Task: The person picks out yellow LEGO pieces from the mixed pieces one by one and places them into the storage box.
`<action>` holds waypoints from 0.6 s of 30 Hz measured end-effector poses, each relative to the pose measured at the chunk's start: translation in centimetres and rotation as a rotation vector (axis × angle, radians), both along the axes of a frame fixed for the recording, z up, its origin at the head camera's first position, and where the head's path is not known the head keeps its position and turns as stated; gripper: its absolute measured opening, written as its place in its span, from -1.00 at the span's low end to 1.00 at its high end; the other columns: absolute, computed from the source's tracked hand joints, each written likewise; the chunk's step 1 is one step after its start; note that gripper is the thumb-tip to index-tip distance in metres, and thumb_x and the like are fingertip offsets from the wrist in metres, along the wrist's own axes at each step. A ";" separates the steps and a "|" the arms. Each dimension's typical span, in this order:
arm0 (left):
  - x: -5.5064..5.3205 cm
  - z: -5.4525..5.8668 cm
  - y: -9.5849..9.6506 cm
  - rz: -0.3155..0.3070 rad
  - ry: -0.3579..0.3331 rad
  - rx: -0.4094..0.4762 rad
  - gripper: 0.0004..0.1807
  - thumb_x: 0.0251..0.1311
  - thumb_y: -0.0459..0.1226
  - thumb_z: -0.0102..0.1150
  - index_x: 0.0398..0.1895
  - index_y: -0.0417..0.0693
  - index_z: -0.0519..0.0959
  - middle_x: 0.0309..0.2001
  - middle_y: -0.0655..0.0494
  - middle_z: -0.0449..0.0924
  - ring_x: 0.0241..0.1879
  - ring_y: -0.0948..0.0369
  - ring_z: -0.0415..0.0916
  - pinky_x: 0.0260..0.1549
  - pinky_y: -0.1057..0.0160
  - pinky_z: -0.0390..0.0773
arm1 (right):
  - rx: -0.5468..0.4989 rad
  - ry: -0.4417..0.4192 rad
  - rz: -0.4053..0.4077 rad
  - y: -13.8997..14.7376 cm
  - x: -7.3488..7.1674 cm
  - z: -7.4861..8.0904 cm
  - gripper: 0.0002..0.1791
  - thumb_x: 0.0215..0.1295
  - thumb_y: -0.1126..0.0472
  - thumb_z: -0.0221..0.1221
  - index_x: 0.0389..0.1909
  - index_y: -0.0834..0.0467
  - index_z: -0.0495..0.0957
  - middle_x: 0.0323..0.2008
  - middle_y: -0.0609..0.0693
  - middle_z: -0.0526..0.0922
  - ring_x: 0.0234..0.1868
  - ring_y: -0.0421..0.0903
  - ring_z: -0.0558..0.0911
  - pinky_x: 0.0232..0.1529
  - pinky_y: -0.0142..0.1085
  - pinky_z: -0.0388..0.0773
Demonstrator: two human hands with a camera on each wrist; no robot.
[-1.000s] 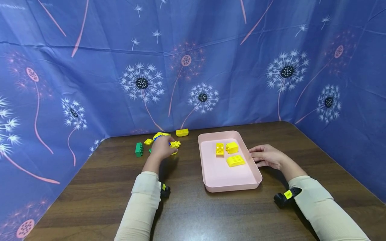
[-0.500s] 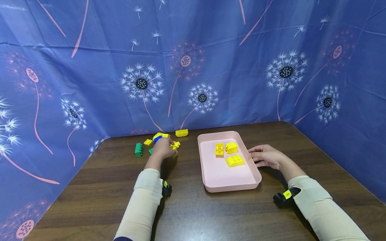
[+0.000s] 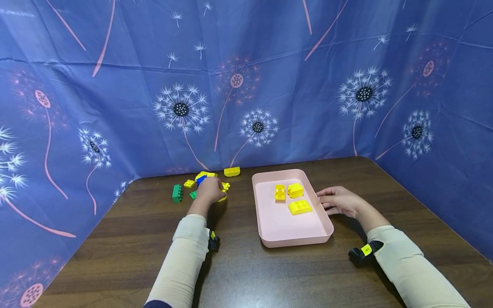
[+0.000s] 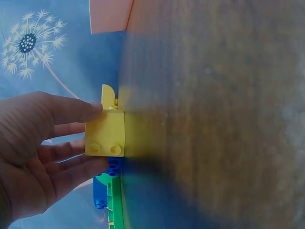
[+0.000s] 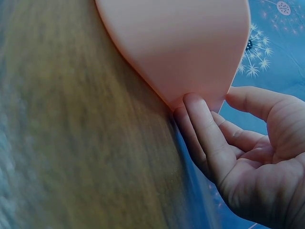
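At the left pile, my left hand (image 3: 209, 190) pinches a yellow toy building block (image 4: 105, 134) between thumb and fingers; the block sits at the table surface. In the head view the hand hides much of that block. Behind it show a blue block (image 3: 200, 180) and other yellow pieces. My right hand (image 3: 343, 201) rests at the right side of the pink tray (image 3: 296, 243). Its extended fingertips touch the tray's outer wall, and its thumb tip is at the rim. Inside the tray lie three yellow blocks (image 3: 300, 207).
A green block (image 3: 177, 193) and a small yellow piece (image 3: 189, 183) lie left of my left hand. Another yellow block (image 3: 232, 171) is at the table's back edge. A blue dandelion-print cloth (image 3: 308, 107) hangs behind and beside the wooden table (image 3: 239, 273).
My left hand has shifted slightly to the right and closer within the pile, uncovering more of the blue block and a green piece. The right hand and tray stay in place.
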State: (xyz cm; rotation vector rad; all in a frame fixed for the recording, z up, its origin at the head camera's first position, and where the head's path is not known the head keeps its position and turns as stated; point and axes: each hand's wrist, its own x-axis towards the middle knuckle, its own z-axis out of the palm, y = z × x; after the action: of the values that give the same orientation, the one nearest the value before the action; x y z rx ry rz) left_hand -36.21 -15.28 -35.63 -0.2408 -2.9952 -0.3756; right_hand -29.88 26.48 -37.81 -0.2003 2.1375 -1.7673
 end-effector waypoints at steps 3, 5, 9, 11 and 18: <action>0.1 0.1 0.1 0.003 0.001 -0.005 -0.75 -0.01 -0.15 0.45 -0.32 -0.11 0.70 -0.31 0.06 0.67 -0.30 0.08 0.58 -0.22 0.10 0.58 | 0.001 0.002 0.001 0.1 0.0 0.0 -0.43 0.38 0.31 0.11 0.25 0.58 0.21 -0.13 0.10 0.67 -0.19 -0.07 0.69 -0.11 -0.08 0.63; 0.1 0.1 0.2 0.007 -0.003 0.000 -0.76 -0.01 -0.16 0.45 -0.34 -0.11 0.69 -0.33 0.07 0.66 -0.31 0.09 0.57 -0.23 0.11 0.58 | 0.002 0.003 0.003 0.0 0.0 -0.1 -0.43 0.38 0.30 0.11 0.25 0.58 0.21 -0.12 0.10 0.67 -0.18 -0.07 0.69 -0.11 -0.08 0.63; 0.0 0.2 0.2 0.008 -0.016 0.012 -0.78 -0.02 -0.17 0.45 -0.36 -0.10 0.68 -0.38 0.09 0.64 -0.36 0.12 0.54 -0.28 0.12 0.57 | 0.006 0.001 -0.003 0.0 -0.2 -0.1 -0.42 0.38 0.29 0.12 0.26 0.57 0.21 -0.12 0.11 0.67 -0.18 -0.06 0.69 -0.11 -0.08 0.63; 0.0 0.2 0.2 0.005 -0.021 0.017 -0.78 -0.03 -0.18 0.45 -0.37 -0.10 0.68 -0.39 0.09 0.63 -0.37 0.12 0.53 -0.29 0.13 0.57 | 0.009 -0.002 -0.008 0.0 -0.2 -0.2 -0.41 0.38 0.28 0.13 0.26 0.56 0.21 -0.12 0.11 0.67 -0.18 -0.06 0.69 -0.11 -0.08 0.63; 0.1 0.4 0.3 -0.023 0.013 0.010 -0.78 -0.05 -0.20 0.46 -0.36 -0.10 0.69 -0.34 0.07 0.65 -0.33 0.11 0.56 -0.24 0.11 0.58 | 0.023 -0.002 -0.011 0.0 -0.2 -0.2 -0.42 0.38 0.26 0.14 0.26 0.55 0.24 -0.09 0.13 0.65 -0.16 -0.05 0.68 -0.10 -0.07 0.62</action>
State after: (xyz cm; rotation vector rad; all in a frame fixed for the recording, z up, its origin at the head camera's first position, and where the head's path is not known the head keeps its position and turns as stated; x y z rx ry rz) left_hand -36.09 -14.97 -35.26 -0.2753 -2.9792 -0.3903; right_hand -30.12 26.53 -38.04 -0.1815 2.1610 -1.7471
